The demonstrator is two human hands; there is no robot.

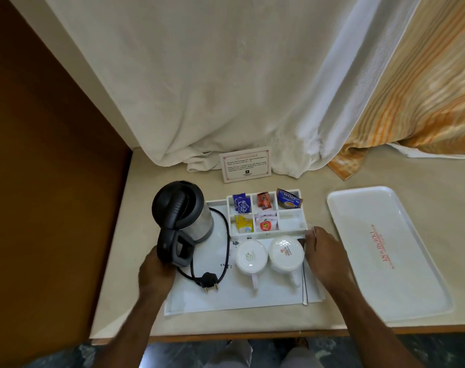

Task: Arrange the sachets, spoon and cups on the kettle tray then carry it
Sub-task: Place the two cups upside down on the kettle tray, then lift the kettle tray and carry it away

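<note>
Kettle tray: white rectangular plastic kettle tray (226,298) lies on the beige counter (332,317), towards its left edge and close to the front edge.
Kettle: black-lidded steel electric kettle (182,211) stands at the tray's back-left corner, its black cord and plug (208,280) coiled on the tray just in front.
Sachets: white six-compartment sachet holder (292,224) sits along the tray's back edge; blue sachets (241,203), a red-orange sachet (263,200) and a blue Tetley tea bag (288,199) fill the back row, a yellow sachet (243,223) and a white sachet with a red apple mark (265,224) the front row; the front-right compartment holds nothing I can see.
Cups: two white ceramic cups (251,257) stand upside down side by side in front of the holder, handles pointing to the front edge.
Spoon: slim metal spoon (304,285) lies along the tray's right edge, beside the right cup; its bowl is hidden.
Left hand: left hand (157,274) is closed around the tray's left edge, just below the kettle handle.
Right hand: right hand (324,253) grips the tray's right edge, seemingly with the thumb over the rim, though the fingers are hidden.
Second tray: white oblong serving tray with red lettering (385,248) lies well apart near the counter's right edge.
Card: white printed card (246,164) stands behind the kettle tray, against a white curtain (212,88).
</note>
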